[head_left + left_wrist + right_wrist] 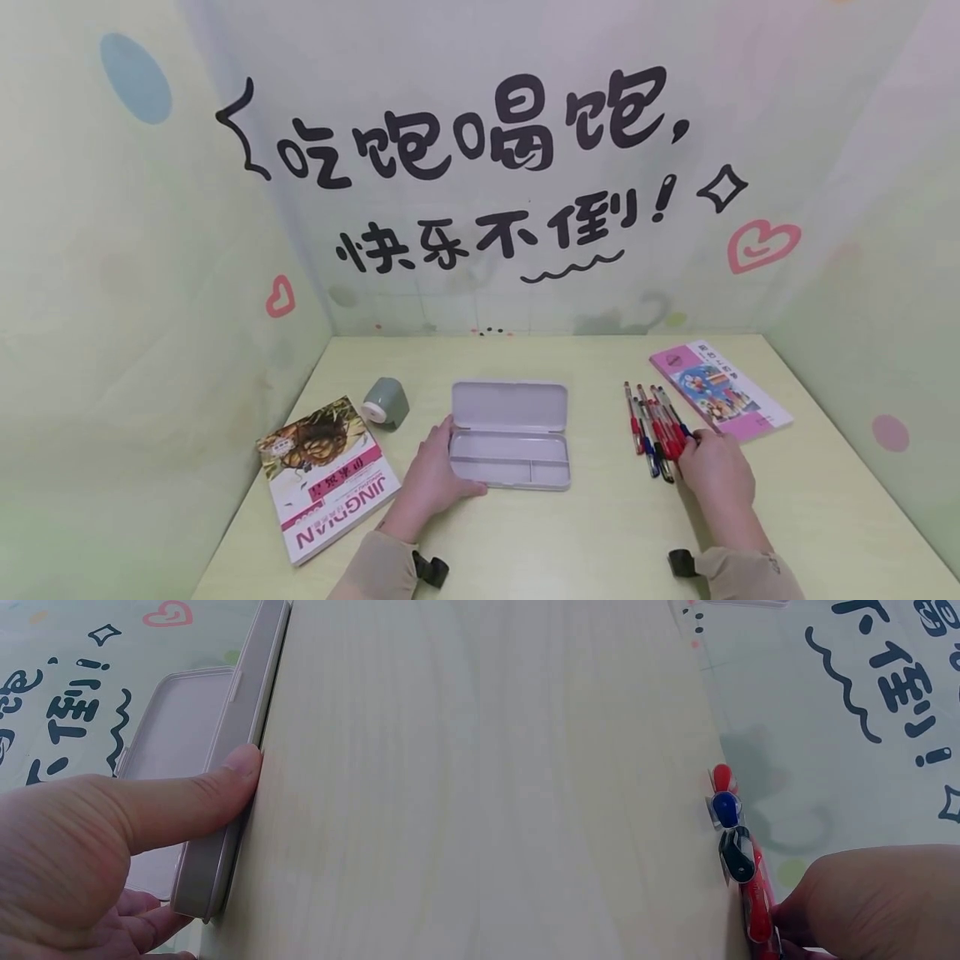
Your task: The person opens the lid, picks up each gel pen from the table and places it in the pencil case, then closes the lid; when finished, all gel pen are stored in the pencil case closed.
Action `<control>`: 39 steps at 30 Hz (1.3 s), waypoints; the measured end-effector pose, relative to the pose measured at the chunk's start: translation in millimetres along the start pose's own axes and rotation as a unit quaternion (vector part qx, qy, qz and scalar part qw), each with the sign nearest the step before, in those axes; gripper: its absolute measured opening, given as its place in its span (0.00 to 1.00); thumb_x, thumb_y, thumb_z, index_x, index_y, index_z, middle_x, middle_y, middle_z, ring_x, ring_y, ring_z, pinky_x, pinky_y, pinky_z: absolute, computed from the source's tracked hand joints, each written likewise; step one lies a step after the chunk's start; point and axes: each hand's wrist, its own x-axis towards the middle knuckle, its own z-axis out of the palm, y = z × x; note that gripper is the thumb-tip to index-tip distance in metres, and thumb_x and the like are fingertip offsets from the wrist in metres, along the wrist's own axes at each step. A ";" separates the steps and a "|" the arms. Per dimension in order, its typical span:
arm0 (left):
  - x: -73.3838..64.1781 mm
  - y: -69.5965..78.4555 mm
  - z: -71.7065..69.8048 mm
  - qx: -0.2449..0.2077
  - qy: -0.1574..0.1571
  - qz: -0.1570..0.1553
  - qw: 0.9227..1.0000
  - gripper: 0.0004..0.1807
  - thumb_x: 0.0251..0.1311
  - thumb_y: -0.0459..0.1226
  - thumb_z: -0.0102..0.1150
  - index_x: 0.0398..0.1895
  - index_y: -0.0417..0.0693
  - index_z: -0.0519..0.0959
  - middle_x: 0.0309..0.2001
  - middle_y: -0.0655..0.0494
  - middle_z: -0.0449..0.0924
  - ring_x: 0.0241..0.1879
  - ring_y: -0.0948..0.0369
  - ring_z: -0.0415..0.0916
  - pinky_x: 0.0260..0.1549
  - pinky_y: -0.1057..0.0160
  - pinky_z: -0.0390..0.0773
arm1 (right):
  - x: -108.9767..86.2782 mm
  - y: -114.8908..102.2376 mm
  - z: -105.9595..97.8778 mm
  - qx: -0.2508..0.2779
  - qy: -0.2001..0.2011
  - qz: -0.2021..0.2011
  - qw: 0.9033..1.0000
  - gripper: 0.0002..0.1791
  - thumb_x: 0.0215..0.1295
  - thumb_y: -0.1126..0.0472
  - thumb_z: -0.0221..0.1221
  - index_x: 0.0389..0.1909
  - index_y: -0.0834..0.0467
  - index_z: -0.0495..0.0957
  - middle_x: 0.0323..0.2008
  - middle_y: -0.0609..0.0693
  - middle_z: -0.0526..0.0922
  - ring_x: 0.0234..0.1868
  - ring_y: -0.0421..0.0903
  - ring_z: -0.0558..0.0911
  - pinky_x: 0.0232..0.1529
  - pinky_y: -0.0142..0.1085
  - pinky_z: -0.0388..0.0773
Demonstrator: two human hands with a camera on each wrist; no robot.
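A pale lilac pencil case (510,448) lies open on the table, its lid tilted back and its divided tray bare. My left hand (437,475) grips the case's left end. In the left wrist view the thumb of that hand (67,855) presses the front wall of the case (201,874), with fingers round the end. To the right lies a bunch of red, blue and black pens (651,429). My right hand (718,477) is at the bunch's right edge, its fingertips pinching the near end of the rightmost pen. The right wrist view shows pen ends (739,855) beside the hand (885,900).
A book with a brown picture (330,479) lies at the left, with a grey-green pencil sharpener (388,404) behind it. Back right is a pink and white booklet (720,390). Printed fabric walls (480,300) enclose the table on the back and both sides.
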 end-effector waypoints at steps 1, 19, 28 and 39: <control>0.2 0.2 0.0 -0.001 0.000 0.001 1.000 0.75 0.36 0.47 0.95 0.88 0.41 0.56 0.81 0.32 0.67 0.80 0.27 0.63 0.77 0.25 0.68 | 0.6 -0.4 -0.4 0.001 -0.001 0.002 1.000 0.27 0.80 0.60 0.51 0.68 0.76 0.75 0.58 0.81 0.78 0.54 0.74 0.81 0.47 0.66 0.86; -1.4 1.7 -1.5 -0.007 0.000 0.002 1.000 0.75 0.36 0.46 0.95 0.88 0.39 0.56 0.81 0.32 0.67 0.80 0.26 0.62 0.78 0.25 0.67 | 1.6 -2.3 -0.8 0.048 0.010 0.026 0.998 0.21 0.78 0.62 0.52 0.56 0.76 0.80 0.50 0.76 0.84 0.43 0.66 0.85 0.39 0.56 0.85; -0.2 0.1 0.2 -0.006 -0.003 0.002 1.000 0.75 0.37 0.47 0.94 0.88 0.40 0.56 0.82 0.33 0.66 0.81 0.28 0.61 0.79 0.25 0.66 | -18.2 -34.4 -0.6 0.065 0.122 -0.089 0.986 0.19 0.81 0.59 0.56 0.61 0.68 0.80 0.57 0.71 0.82 0.54 0.71 0.83 0.47 0.67 0.84; 0.6 -0.8 0.5 0.000 -0.005 -0.005 1.000 0.76 0.38 0.48 0.94 0.89 0.41 0.55 0.84 0.32 0.63 0.83 0.26 0.57 0.80 0.24 0.63 | -34.4 -95.8 31.0 0.086 0.202 -0.320 0.922 0.08 0.69 0.68 0.71 0.46 0.59 0.87 0.42 0.55 0.86 0.40 0.53 0.86 0.37 0.50 0.88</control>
